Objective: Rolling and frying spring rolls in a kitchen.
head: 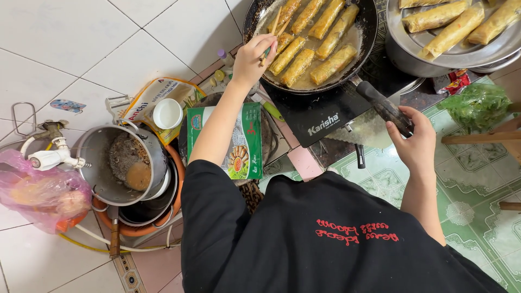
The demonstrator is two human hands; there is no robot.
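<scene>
So the person's crouched over a black frying pan (364,21) sitting on a black portable induction cooker (320,116) down on the tiled floor. Left hand (253,58) is closed around a pair of wooden chopsticks (275,24), tips poking in among the spring rolls (312,46) frying in oil, right at the pan's near-left edge. Right hand (415,142) is wrapped snug around the end of the pan's black handle (382,104), which sticks out over the cooker toward them. The rolls are golden, lying side by side in two rough rows, mostly filling the pan. Just beside the pan on the right there's a metal pot with a round metal tray (461,54) on top, holding more spring rolls that look paler, maybe uncooked, can't really tell. Below that tray is a plastic bag of green herbs (480,103). Under the left forearm there's a green box of rice paper (244,144). Further left is a stack of dirty pots (100,163) in an orange basin, with a small white cup (167,113) near it, a tap (51,154), and a pink plastic bag (38,192).
</scene>
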